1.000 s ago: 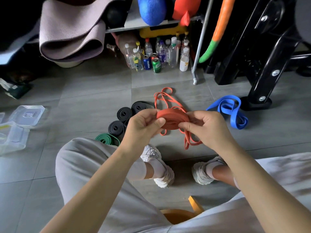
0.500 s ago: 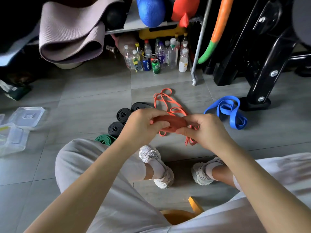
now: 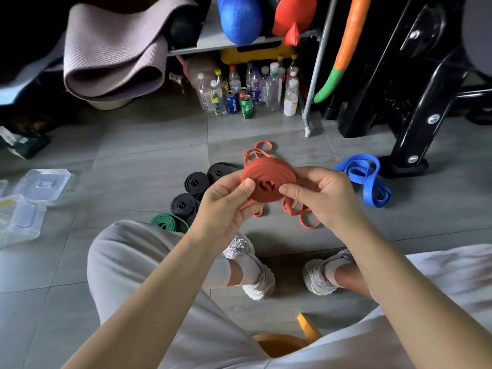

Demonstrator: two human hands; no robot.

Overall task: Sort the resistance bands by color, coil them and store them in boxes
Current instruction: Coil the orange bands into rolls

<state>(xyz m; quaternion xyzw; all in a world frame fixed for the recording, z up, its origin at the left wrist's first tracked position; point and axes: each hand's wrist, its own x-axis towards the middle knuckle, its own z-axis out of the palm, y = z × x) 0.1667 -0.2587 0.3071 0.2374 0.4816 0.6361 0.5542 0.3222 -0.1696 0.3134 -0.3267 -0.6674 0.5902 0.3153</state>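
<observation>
The red resistance band is wound into a flat spiral coil and held up above the tiled floor, its face turned toward the camera. The left hand pinches the coil's left edge, thumb pressed on the front and fingers curled behind. The right hand grips the right edge the same way, thumb tip on the lower face.

Thin loose red bands lie tangled on the floor beneath and behind the coil. Whether any strand joins it, I cannot tell.

Just left of them sit three coiled black bands, and nearer the person's knee a coiled green band. A blue band lies in loose loops to the right, beside the foot of a black machine frame.

Clear plastic boxes and a lid rest at the far left, well apart from the bands. Bottles and cans stand under a shelf at the back, next to a rolled mat. A yellow-orange band shows between the legs at the bottom edge.
</observation>
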